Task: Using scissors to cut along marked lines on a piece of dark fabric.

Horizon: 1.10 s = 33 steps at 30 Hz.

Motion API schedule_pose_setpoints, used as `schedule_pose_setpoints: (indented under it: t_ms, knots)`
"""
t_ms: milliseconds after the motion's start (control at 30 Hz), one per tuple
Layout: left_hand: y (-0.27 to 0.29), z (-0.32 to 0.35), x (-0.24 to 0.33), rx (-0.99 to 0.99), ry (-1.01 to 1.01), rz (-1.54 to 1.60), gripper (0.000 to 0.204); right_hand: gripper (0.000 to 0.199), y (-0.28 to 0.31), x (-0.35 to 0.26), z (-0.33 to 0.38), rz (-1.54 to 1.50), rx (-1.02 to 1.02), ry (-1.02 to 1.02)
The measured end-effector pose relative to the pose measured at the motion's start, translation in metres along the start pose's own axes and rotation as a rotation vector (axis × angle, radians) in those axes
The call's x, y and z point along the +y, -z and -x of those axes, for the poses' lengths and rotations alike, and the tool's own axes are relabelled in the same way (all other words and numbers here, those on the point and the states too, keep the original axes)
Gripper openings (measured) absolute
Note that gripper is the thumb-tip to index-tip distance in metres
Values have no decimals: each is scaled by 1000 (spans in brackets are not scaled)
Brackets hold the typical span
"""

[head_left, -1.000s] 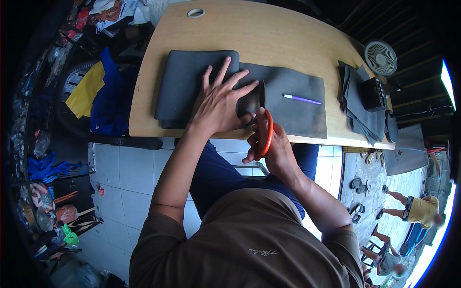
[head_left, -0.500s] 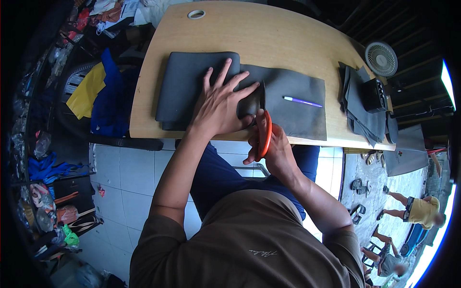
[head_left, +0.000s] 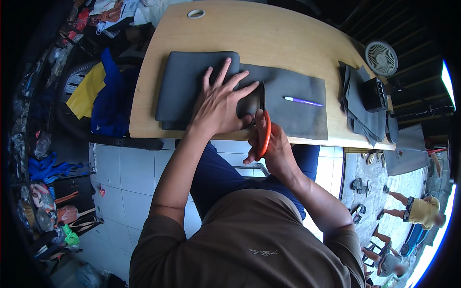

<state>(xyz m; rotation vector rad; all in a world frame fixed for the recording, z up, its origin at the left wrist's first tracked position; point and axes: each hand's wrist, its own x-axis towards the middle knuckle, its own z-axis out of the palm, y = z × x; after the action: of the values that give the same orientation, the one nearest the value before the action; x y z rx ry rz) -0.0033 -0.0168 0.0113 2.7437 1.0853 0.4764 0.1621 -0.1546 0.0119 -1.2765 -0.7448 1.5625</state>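
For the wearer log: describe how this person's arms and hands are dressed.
Both forearms are bare to the short sleeves of a brown T-shirt. The left hand and right hand wear no gloves; no rings, watch or bands are visible. Blue trousers show below the arms.

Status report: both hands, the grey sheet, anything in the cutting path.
Left hand flat on grey sheet. Right hand grips orange-handled scissors, blades in sheet. Purple pen lies right of the cut.

Orange-handled scissors [head_left: 263,126] in grey fabric [head_left: 297,103]
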Motion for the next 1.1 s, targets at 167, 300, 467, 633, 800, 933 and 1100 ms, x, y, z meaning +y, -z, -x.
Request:
schedule_pose_setpoints:
  t_ms: [167, 300, 467, 633, 800, 933, 1100]
  knots:
    - [0, 0, 1, -5, 0, -4, 89, 78, -11, -6, 5, 55, 73, -2]
    - [0, -1, 0, 1, -1, -1, 90, 78, -3, -3, 1, 92, 82, -19]
    - [-1, 0, -2, 3, -6, -8, 90, 80, -11, -16, 2, 109, 81, -30]
    - [0, -1, -1, 1, -14, -4, 92, 83, -4, -6, -5, 2, 83, -5]
    - [0, 1, -1, 0, -12, -8, 91, 82, -4, -13, -7, 63, 58, -21]
    - [0, 1, -2, -7, -10, -4, 91, 83, -5, -11, -11, 42, 93, -26]
    - [2, -1, -1, -5, -14, -6, 91, 79, 2, -5, -17, 25, 52, 10]
